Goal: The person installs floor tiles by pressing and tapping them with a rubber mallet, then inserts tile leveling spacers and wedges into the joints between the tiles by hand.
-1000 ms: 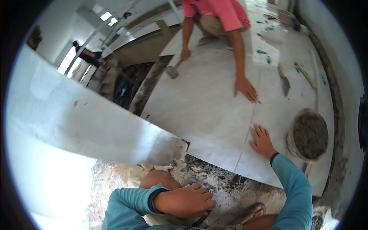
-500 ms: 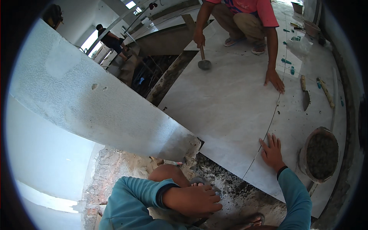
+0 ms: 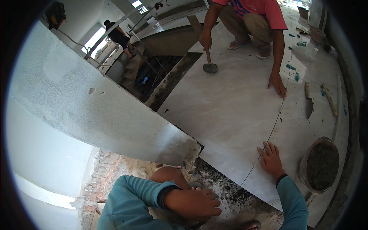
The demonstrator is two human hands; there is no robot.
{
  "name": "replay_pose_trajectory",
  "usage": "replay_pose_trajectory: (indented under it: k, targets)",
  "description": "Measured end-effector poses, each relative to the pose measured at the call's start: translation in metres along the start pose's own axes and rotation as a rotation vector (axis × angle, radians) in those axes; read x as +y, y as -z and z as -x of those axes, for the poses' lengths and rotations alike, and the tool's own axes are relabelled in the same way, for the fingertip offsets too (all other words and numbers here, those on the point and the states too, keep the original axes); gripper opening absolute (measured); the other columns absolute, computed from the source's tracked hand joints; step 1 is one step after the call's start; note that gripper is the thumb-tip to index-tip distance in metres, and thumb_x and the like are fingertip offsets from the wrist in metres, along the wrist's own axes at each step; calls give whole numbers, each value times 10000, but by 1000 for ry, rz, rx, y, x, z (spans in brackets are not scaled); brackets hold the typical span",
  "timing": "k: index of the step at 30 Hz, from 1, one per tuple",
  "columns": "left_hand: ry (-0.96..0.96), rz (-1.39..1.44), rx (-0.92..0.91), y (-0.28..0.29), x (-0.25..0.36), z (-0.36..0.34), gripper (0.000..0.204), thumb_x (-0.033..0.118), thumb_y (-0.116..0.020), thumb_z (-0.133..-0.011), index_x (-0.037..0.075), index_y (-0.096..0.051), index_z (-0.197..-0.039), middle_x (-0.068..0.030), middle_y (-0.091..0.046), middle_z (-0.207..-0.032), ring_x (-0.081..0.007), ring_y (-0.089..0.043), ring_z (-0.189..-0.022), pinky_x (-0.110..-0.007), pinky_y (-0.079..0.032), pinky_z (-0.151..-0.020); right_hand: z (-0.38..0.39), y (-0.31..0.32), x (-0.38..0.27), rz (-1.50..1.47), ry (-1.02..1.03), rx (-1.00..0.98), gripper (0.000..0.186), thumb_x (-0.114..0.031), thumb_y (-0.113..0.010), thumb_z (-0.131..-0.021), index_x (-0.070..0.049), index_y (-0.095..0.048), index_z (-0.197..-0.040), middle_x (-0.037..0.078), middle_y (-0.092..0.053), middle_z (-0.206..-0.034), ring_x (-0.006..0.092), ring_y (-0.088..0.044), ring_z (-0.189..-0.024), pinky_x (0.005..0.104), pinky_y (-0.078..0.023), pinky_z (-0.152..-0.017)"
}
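Note:
My right hand (image 3: 272, 161) lies open on a large pale floor tile (image 3: 226, 111), its fingers spread over the joint with the neighbouring tile (image 3: 295, 134). In front of my body my left hand (image 3: 193, 203) hangs loosely with bent fingers, and I see nothing in it; its underside is hidden. Across the tile a crouching co-worker in a pink shirt holds a mallet (image 3: 210, 68) with its dark head at the tile's surface. The co-worker's other hand (image 3: 276, 85) presses flat beside the same joint.
A bucket of mortar (image 3: 320, 165) stands right of my right hand. Beyond it lie a trowel (image 3: 309, 100), a wooden-handled tool (image 3: 329, 101) and green clips (image 3: 291, 67). A low wall (image 3: 115, 103) runs along the left, near a floor opening (image 3: 151, 74). Another person (image 3: 117, 36) stands far back.
The view has shifted slightly, so the scene sits a little differently. The co-worker's mallet has moved slightly against the tile. Both my hands keep their places.

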State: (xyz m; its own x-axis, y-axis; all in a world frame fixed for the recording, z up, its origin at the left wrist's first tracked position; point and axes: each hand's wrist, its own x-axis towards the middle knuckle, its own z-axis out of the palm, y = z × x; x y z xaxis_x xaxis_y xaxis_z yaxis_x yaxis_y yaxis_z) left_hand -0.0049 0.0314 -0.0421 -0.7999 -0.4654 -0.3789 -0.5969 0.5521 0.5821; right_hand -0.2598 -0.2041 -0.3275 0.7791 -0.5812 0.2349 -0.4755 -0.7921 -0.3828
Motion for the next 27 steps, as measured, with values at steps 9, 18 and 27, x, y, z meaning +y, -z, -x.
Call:
replay_pose_trajectory:
  k: [9, 18, 27]
  targets:
    - [17, 16, 66, -3, 3, 2, 366, 268, -650, -942, 30, -574, -1209, -128, -585, -1042, -302, -601, -996, -478, -428, -920, 1, 2, 4, -55, 47, 57, 507, -147, -610, -848, -101, -639, -1352, 206, -514, -1485, 418, -433, -1411, 579, -300, -1183]
    - [5, 14, 66, -2, 1, 0, 328, 255, -655, -929, 33, -571, -1156, -130, -581, -1023, -301, -605, -961, -475, -431, -900, -1, 4, 0, -65, 27, 51, 511, -155, -618, -834, -97, -638, -1341, 193, -510, -1480, 396, -432, -1411, 572, -307, -1180]
    - [11, 30, 54, 2, 3, -2, 288, 253, -641, -935, 29, -584, -1106, -138, -576, -1025, -304, -598, -979, -473, -431, -915, -1, 6, 0, -64, 22, 47, 498, -160, -613, -836, -96, -641, -1329, 185, -512, -1477, 388, -431, -1413, 567, -304, -1182]
